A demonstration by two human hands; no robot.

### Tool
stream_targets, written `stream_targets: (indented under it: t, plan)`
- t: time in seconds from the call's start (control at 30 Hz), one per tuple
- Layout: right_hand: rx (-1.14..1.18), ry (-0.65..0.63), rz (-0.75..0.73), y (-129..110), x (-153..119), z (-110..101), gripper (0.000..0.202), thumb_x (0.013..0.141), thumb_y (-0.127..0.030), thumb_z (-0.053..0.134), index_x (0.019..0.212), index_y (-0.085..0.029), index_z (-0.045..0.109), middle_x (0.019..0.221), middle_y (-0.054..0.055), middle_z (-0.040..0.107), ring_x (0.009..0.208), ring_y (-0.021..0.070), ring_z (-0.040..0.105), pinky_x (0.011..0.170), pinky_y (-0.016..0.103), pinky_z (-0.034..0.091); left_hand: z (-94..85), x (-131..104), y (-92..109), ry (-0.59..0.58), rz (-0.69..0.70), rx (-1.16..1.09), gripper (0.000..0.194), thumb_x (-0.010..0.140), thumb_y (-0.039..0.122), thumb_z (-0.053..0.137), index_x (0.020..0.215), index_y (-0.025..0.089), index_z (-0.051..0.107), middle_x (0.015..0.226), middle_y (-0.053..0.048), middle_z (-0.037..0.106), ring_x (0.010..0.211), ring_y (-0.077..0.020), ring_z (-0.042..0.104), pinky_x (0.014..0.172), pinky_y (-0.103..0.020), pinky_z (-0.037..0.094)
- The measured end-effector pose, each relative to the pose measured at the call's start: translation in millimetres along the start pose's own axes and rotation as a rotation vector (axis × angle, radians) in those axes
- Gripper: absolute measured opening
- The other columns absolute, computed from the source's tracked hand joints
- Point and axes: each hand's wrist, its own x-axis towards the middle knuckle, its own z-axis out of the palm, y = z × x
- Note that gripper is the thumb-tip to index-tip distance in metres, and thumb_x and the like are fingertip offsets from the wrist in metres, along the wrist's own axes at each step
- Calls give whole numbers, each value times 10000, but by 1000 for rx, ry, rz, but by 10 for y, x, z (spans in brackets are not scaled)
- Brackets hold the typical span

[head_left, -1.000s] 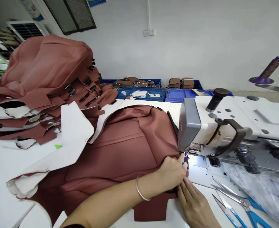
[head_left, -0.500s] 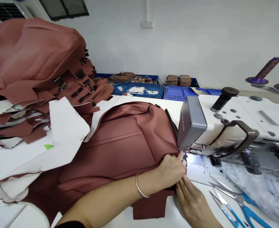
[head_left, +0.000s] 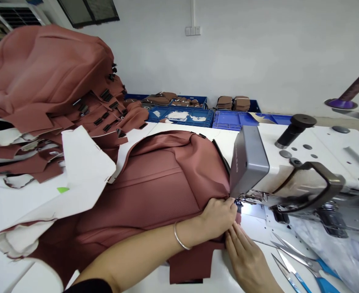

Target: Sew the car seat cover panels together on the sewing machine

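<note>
A reddish-brown leather seat cover lies across the sewing table, its right edge under the head of a sewing machine. My left hand, with a bangle at the wrist, is closed on the cover's edge close to the lit needle area. Just below it, my right hand rests with fingers straight and together, their tips touching the edge by my left hand. My right thumb is hidden. A flap of the cover hangs toward me, and a white-backed panel is folded up at its left.
Scissors and thread snips lie right of my right hand, beside a clear plastic bag. More brown covers with black clips are piled at the left. Blue crates stand behind the table; a thread cone is at the right.
The view has shifted slightly, so the machine sits a little farther right. My left fingers have drawn back slightly from the needle area. Both hands stay at the cover's edge.
</note>
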Motion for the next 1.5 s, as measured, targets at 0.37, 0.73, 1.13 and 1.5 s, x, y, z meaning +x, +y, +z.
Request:
stream_targets:
  t: [0.37, 0.73, 1.13, 1.5]
  plan:
    - [-92, -121, 31, 170, -1, 99, 341, 866, -62, 320, 1088, -24, 576, 1211, 196, 558, 1256, 275, 400, 960, 401, 464, -114, 129, -63, -41, -45, -45, 179, 884, 160, 380, 1003, 126, 510, 905, -87, 613, 732, -204, 595, 629, -315, 472]
    - [-88, -124, 72, 105, 84, 26, 299, 889, -76, 330, 950, -107, 621, 1006, 149, 621, 882, 226, 574, 750, 377, 495, -330, -317, -80, 104, 219, 34, 287, 934, 239, 334, 957, 95, 581, 994, -137, 614, 853, -207, 547, 710, -305, 450]
    - [-262, -23, -4, -52, 117, -104, 305, 862, -43, 322, 984, -53, 601, 985, 181, 627, 719, 209, 527, 587, 316, 412, -494, -149, 50, -245, -342, -933, 155, 877, 169, 425, 874, 137, 577, 701, -1, 559, 636, -106, 564, 629, -228, 443]
    - [-269, -51, -48, -27, 98, -81, 254, 803, -19, 343, 842, -97, 582, 737, 120, 582, 608, 175, 466, 541, 292, 365, -24, -93, 46, 172, 282, 93, 186, 906, 219, 442, 876, 118, 595, 905, -103, 548, 934, -223, 469, 803, -357, 357]
